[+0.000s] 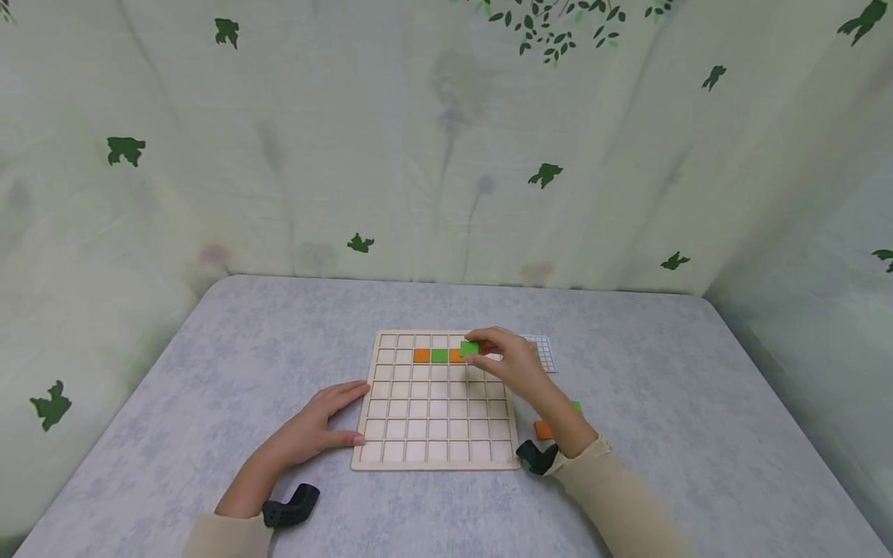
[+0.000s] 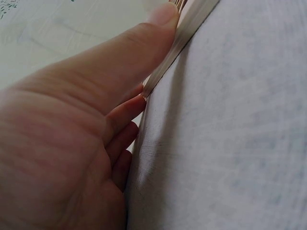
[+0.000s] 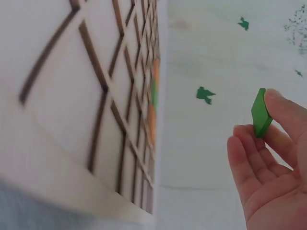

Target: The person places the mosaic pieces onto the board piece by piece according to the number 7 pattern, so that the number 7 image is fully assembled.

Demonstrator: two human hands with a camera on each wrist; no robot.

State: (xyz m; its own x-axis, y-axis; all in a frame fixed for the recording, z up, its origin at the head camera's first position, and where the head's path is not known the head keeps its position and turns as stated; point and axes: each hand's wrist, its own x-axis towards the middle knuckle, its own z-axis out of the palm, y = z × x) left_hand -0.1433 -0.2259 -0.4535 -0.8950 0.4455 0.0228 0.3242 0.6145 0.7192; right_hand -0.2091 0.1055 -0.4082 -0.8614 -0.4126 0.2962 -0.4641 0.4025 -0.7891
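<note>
A wooden grid board [image 1: 416,408] lies flat on the table. In its second row from the far side sit an orange tile [image 1: 422,356], a green tile [image 1: 439,356] and another orange tile [image 1: 455,356], side by side. Between thumb and fingers my right hand [image 1: 518,363] pinches a thin green square tile [image 3: 261,113], held up over the board beside the right orange tile. My left hand [image 1: 317,422] rests at the board's left edge, thumb and fingertips touching its frame; the left wrist view shows the thumb [image 2: 139,52] on the rim.
A small printed grid card [image 1: 547,356] lies past the board's right far corner. Beside the right forearm are a loose orange tile [image 1: 542,430] and a partly hidden green one [image 1: 577,406]. Black wrist devices [image 1: 291,506] sit at both wrists. A patterned curtain [image 1: 418,155] encloses the table.
</note>
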